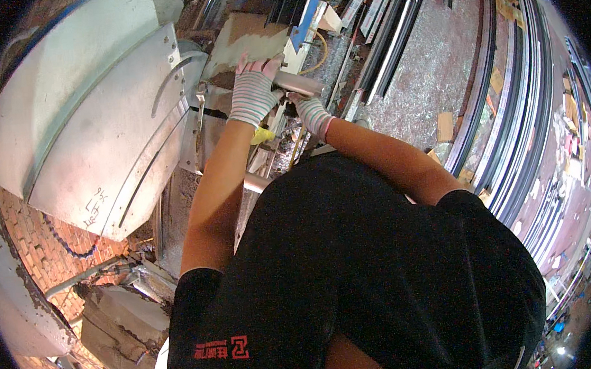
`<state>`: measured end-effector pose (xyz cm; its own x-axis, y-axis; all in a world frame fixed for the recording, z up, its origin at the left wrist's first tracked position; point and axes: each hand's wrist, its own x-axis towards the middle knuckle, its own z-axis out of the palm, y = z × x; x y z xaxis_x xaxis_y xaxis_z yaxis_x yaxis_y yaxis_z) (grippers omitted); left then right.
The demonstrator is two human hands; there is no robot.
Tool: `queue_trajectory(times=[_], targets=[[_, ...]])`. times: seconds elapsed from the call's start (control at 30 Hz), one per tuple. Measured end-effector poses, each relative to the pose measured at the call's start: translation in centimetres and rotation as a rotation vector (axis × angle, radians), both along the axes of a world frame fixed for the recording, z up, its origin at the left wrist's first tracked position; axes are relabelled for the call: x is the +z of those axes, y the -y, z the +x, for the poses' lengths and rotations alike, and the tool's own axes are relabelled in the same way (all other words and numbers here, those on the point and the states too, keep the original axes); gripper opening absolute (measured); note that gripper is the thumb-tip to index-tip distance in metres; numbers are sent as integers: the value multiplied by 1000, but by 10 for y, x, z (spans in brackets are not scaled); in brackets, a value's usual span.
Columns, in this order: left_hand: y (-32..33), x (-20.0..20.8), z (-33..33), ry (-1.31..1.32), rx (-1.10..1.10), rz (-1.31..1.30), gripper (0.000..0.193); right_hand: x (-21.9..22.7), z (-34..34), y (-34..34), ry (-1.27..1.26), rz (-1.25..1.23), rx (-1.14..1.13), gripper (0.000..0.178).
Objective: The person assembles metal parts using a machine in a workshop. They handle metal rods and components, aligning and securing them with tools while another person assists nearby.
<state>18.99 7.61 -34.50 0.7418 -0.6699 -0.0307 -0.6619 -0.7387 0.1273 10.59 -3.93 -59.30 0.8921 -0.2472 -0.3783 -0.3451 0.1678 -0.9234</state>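
A short silver metal tube [300, 83] lies sideways at the upper middle, over a cluttered metal bench frame. My left hand [253, 90], in a white glove with dark stripes and pinkish fingertips, is at the tube's left end. Its fingers reach over the far side and the thumb comes from the near side, so that end is hidden. Just below the tube is my right hand [314, 116] in a matching glove. Its fingers are drawn together against the tube's near edge; what they pinch, if anything, is hidden. A beige plate [246, 39] lies beyond my left fingertips.
Large pale curved panels [97, 131] stand close on my left. Long dark and silver metal profiles [394, 24] lie beyond my right hand. More long strips [515, 146] run along the floor at right, near a small cardboard piece [445, 127]. A yellow hose [322, 50] loops by the frame.
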Motion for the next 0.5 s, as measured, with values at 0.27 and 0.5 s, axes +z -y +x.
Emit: queue_trajectory(times=[0.27, 0.5], targets=[[0, -1, 0, 9, -4, -14, 80, 2, 13, -9, -409, 472, 37, 34], [3, 3, -1, -65, 27, -25, 83, -46, 17, -10, -244, 210, 44, 41]])
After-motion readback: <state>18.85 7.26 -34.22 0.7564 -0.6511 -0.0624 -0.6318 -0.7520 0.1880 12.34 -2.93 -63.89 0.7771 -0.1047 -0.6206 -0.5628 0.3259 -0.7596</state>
